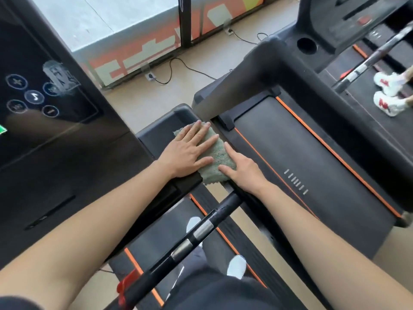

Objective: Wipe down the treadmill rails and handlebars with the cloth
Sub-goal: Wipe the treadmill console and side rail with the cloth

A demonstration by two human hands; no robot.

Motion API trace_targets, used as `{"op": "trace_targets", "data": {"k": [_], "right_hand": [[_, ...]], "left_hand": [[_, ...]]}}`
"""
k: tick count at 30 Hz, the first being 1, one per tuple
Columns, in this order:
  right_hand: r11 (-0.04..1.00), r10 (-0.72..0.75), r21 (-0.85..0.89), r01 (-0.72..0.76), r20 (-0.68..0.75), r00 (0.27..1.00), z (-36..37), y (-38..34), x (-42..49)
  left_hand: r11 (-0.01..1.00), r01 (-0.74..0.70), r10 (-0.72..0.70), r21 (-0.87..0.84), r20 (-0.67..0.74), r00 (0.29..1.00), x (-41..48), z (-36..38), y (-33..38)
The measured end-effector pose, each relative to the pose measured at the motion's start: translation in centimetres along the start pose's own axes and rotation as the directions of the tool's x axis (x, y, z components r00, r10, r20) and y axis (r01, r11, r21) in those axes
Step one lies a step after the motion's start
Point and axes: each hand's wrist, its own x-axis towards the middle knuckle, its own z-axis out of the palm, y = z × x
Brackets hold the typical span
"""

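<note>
A green fluffy cloth (218, 157) lies on the black side arm (165, 130) of my treadmill, right of the console. My left hand (190, 151) lies flat on the cloth with fingers spread and straight, pressing it down. My right hand (242, 170) touches the cloth's right edge with extended index finger and thumb. The black handlebar (194, 238) with two silver sensor bands runs diagonally below my hands, toward the lower left.
The dark touch console (44, 104) fills the left. A second treadmill (312, 157) with orange belt stripes stands on the right; beyond it a person's white and red shoes (390, 95). Power cables (178, 70) trail on the floor by the window.
</note>
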Motion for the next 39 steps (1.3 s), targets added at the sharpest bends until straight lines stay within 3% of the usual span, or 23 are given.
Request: {"op": "trace_targets", "data": {"k": [13, 20, 29, 36, 39], "right_hand": [[0.979, 0.103, -0.154, -0.131, -0.178, 0.979, 1.7, 9.4, -14.9], [0.963, 0.085, -0.223, -0.148, -0.273, 0.958, 3.5, 14.6, -21.2], [0.943, 0.079, -0.237, -0.233, -0.522, 0.849, 5.8, 20.7, -30.4], [0.933, 0.209, -0.111, -0.342, -0.605, 0.768, 7.1, 25.9, -38.4], [0.929, 0.346, 0.110, -0.353, -0.595, 0.725, 8.1, 27.8, -41.4]], "left_hand": [[0.969, -0.246, 0.246, 0.000, -0.016, 0.969, -0.1, 1.2, 13.9], [0.961, -0.274, 0.274, -0.035, -0.024, 0.962, -1.3, 2.7, 21.6], [0.946, -0.317, 0.310, -0.071, -0.092, 0.946, -3.3, 5.0, 32.0], [0.901, -0.423, 0.410, -0.092, -0.131, 0.903, -4.9, 6.3, 41.2], [0.863, -0.495, 0.483, -0.104, -0.118, 0.867, -5.2, 6.5, 44.1]]}}
